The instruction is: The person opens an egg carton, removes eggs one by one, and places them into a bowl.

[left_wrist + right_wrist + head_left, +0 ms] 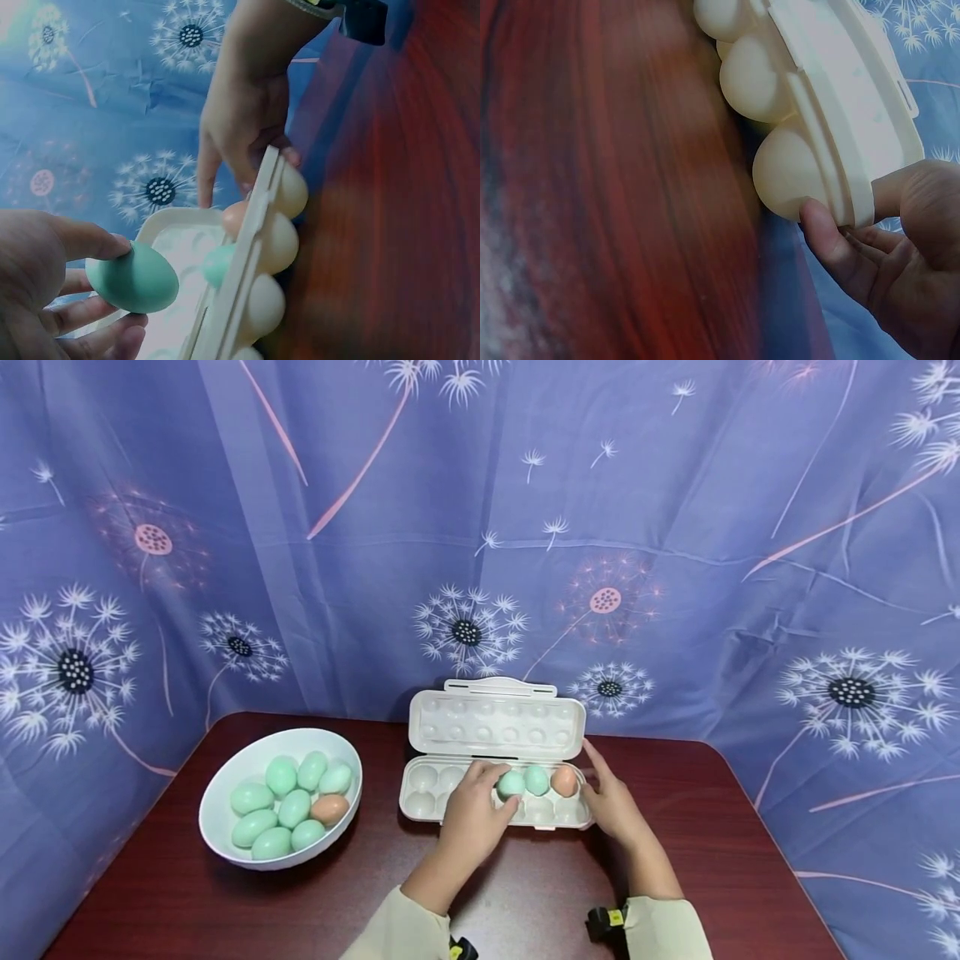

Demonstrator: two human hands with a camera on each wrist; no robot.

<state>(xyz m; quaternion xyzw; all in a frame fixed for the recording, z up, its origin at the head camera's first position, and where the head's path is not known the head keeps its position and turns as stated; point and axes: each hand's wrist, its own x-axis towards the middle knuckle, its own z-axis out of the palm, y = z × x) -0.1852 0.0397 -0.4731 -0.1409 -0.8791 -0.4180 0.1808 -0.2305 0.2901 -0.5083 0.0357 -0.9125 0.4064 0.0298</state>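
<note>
My left hand (472,817) pinches a pale green egg (135,279) between thumb and fingers, over the back row of the white egg carton (497,733). To its right, a second green egg (536,780) and a brown egg (564,781) sit in back-row cups. At the carton's right end my right hand (618,810) holds the side. In the right wrist view its thumb (821,229) lies against the end cup, with the other fingers behind the rim. The carton's lid stands raised at the back.
On the left of the dark red wooden table (720,860) stands a white bowl (217,822) with several green eggs (294,808) and one brown egg (330,810). A blue dandelion-print curtain (360,610) hangs right behind the table.
</note>
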